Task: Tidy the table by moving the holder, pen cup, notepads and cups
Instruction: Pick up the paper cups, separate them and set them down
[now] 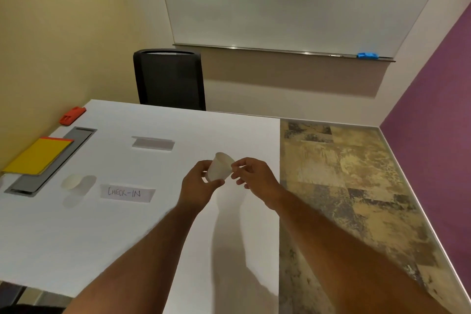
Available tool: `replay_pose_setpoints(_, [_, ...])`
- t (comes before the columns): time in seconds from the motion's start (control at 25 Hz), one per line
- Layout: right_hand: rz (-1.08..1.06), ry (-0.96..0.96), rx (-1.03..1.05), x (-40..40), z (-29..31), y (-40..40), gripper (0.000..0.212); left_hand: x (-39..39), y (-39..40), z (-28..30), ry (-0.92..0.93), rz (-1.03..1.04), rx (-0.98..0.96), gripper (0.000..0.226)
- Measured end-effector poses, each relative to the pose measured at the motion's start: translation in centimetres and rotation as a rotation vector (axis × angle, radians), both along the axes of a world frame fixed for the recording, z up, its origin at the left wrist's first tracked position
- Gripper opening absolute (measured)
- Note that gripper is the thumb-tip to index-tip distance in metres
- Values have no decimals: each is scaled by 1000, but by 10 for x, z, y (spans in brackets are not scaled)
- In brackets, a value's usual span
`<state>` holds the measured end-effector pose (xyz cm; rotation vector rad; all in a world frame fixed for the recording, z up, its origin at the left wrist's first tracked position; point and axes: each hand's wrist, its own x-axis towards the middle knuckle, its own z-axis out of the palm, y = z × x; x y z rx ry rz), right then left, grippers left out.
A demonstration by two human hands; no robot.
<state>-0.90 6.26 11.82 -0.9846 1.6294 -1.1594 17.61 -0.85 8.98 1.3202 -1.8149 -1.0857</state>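
Note:
A small white paper cup (pixel 220 167) is held tilted above the right part of the white table (pixel 142 232). My left hand (pixel 197 185) grips its base and side. My right hand (pixel 254 176) pinches its rim from the right. Another white cup (pixel 72 181) sits on the table at the left. A yellow notepad (pixel 38 155) with an orange one under it lies at the far left, over a grey cable tray (pixel 51 160). A clear holder (pixel 153 143) lies near the table's middle back.
A "CHECK-IN" sign (pixel 127 193) lies flat left of my hands. A red object (pixel 72 115) sits at the back left corner. A black chair (pixel 169 79) stands behind the table. The table's right edge drops to patterned floor (pixel 344 186).

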Motion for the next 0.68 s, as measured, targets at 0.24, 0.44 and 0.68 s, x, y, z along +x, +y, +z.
replay_pose_setpoints(0.24, [151,34,-13,-52,-26,-65,8,-40,-46,-17,-30,93,48,51])
replay_pose_setpoints(0.44, [358,15,-49,-80,-59,-130,10,-64,-76,-41,-60,248,105,48])
replay_pose_setpoints(0.68, [699,39,-30,-96,-63,-184,15,-78,-78,-39,-123,473,180,49])
